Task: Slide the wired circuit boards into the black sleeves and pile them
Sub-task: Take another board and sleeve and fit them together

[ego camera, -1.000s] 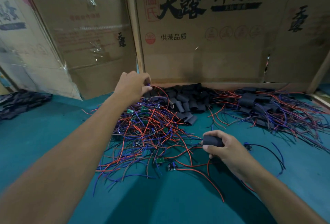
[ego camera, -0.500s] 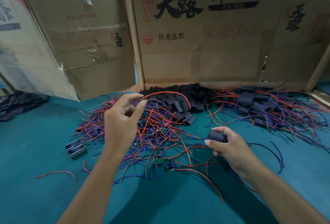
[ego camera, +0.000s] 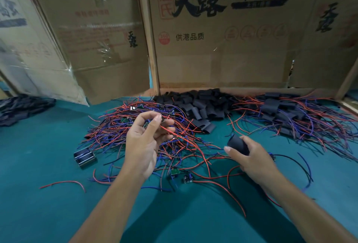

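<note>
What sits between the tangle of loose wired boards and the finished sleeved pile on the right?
In the head view, a heap of empty black sleeves against the cardboard wall, between the loose wired boards and the sleeved pile.

Matt black sleeve (ego camera: 237, 144), glossy plastic-coated wires (ego camera: 135, 126), matt teal tabletop (ego camera: 48, 213), rough cardboard (ego camera: 222, 64) w/ shiny tape.

Printed cardboard boxes (ego camera: 222, 49) behind green table (ego camera: 38, 165).

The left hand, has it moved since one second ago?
Yes. The left hand came back toward the person, away from the cardboard wall, pinching a red wire.
</note>
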A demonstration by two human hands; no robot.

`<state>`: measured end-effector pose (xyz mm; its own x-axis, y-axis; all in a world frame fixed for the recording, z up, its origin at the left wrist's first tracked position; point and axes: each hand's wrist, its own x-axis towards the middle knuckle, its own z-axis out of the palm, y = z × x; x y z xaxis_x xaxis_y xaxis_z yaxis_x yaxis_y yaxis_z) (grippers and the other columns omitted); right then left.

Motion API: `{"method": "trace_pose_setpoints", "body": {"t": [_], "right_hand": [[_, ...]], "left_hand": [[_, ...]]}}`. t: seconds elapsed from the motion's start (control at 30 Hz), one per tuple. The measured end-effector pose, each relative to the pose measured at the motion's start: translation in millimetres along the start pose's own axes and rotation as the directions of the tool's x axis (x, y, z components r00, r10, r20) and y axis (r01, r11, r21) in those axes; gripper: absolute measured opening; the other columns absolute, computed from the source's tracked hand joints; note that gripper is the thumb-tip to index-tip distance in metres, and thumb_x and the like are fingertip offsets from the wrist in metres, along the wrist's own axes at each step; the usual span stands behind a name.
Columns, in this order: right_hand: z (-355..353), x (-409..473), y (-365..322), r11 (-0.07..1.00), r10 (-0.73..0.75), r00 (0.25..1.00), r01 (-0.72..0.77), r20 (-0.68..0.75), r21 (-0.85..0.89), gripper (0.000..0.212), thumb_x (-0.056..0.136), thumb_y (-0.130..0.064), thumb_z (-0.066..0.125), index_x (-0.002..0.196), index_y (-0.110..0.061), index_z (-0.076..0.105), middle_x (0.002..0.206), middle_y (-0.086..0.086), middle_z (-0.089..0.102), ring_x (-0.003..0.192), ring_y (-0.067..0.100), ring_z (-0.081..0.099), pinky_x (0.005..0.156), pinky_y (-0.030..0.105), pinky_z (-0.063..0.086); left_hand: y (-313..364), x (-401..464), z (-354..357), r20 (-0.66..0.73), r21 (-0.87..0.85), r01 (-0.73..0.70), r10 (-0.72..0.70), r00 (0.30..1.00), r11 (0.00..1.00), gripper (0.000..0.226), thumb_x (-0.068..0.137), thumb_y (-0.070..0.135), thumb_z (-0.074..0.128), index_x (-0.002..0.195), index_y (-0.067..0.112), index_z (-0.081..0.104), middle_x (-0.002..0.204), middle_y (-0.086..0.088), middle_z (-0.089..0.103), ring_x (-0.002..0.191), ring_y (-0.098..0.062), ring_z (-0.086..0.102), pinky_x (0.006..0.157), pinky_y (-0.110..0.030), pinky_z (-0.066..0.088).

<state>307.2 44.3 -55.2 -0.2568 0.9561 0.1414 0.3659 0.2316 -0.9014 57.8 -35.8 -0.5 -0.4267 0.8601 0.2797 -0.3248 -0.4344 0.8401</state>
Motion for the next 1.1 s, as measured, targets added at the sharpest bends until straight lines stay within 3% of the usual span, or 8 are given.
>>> {"method": "trace_pose_setpoints", "body": {"t": [0.13,0.27,0.37,0.43,0.63,0.83,0.93,1.1], "right_hand": [[1,-7,-8,0.908,-0.254,0.967,0.248,0.026,-0.339,0.034,0.089,-0.055,0.054,0.075,-0.025,0.045,0.074,-0.006,0.049,0.072,0.004,0.045,0.068,0.018,0.037],[1,-7,-14,0.862,-0.243,0.961,0.277,0.135,-0.425,0.037,0.087,-0.066,0.035,0.080,-0.030,0.041,0.080,-0.009,0.047,0.081,0.007,0.043,0.076,0.024,0.038],[2,-7,-14,0.831,-0.205,0.955,0.286,0.215,-0.477,0.035,0.092,-0.057,0.045,0.117,-0.033,0.049,0.100,-0.006,0.058,0.094,0.020,0.051,0.087,0.039,0.042],[6,-9,-15,0.829,-0.200,0.936,0.319,0.289,-0.459,0.044,0.094,-0.052,0.048,0.133,-0.033,0.039,0.113,-0.005,0.061,0.102,0.024,0.052,0.094,0.040,0.040],[17,-19,-20,0.820,-0.319,0.883,0.440,0.344,-0.367,0.032,0.097,-0.043,0.053,0.127,-0.037,0.043,0.121,-0.012,0.054,0.112,0.019,0.047,0.099,0.038,0.036],[16,-19,-24,0.819,-0.399,0.898,0.441,0.187,-0.369,0.045,0.095,-0.029,0.062,0.138,-0.031,0.048,0.122,-0.018,0.052,0.116,0.008,0.048,0.104,0.036,0.036],[13,-21,-24,0.808,-0.431,0.894,0.444,0.127,-0.388,0.047,0.094,-0.018,0.063,0.138,-0.027,0.049,0.120,-0.010,0.056,0.110,0.009,0.052,0.097,0.027,0.041],[15,-22,-27,0.817,-0.434,0.890,0.454,0.138,-0.357,0.049,0.093,-0.012,0.064,0.138,-0.026,0.050,0.117,-0.016,0.052,0.103,0.000,0.049,0.094,0.012,0.037]], "left_hand": [[3,-5,4,0.101,-0.008,-0.037,0.037,0.994,0.999,0.006,0.090,0.015,0.068,0.088,0.021,0.068,0.087,-0.022,0.072,0.067,-0.025,0.069,0.060,-0.029,0.057],[11,-13,9,0.230,0.022,-0.229,0.218,0.948,0.973,0.008,0.089,0.017,0.072,0.095,0.016,0.066,0.086,-0.023,0.072,0.062,-0.030,0.068,0.061,-0.032,0.056],[14,-15,13,0.244,0.043,-0.340,0.320,0.916,0.940,0.007,0.092,0.012,0.066,0.098,0.015,0.064,0.089,-0.024,0.072,0.064,-0.032,0.068,0.061,-0.032,0.056],[15,-15,15,0.188,0.061,-0.369,0.352,0.917,0.928,0.008,0.092,0.012,0.065,0.097,0.018,0.063,0.091,-0.022,0.073,0.065,-0.030,0.069,0.060,-0.032,0.056],[15,-14,16,0.103,0.080,-0.289,0.281,0.954,0.954,0.009,0.091,0.013,0.068,0.093,0.022,0.064,0.093,-0.021,0.074,0.069,-0.028,0.068,0.060,-0.029,0.057],[13,-12,14,0.049,0.084,-0.196,0.193,0.980,0.977,0.008,0.093,0.007,0.061,0.095,0.015,0.061,0.091,-0.023,0.073,0.066,-0.026,0.067,0.059,-0.028,0.056],[14,-11,16,0.032,0.070,-0.174,0.172,0.985,0.982,0.006,0.091,0.009,0.061,0.096,0.014,0.060,0.089,-0.022,0.073,0.062,-0.024,0.066,0.057,-0.026,0.055],[14,-13,18,0.031,0.041,-0.121,0.120,0.992,0.992,0.009,0.090,0.012,0.062,0.097,0.012,0.058,0.088,-0.019,0.074,0.060,-0.018,0.066,0.056,-0.020,0.055]]}}
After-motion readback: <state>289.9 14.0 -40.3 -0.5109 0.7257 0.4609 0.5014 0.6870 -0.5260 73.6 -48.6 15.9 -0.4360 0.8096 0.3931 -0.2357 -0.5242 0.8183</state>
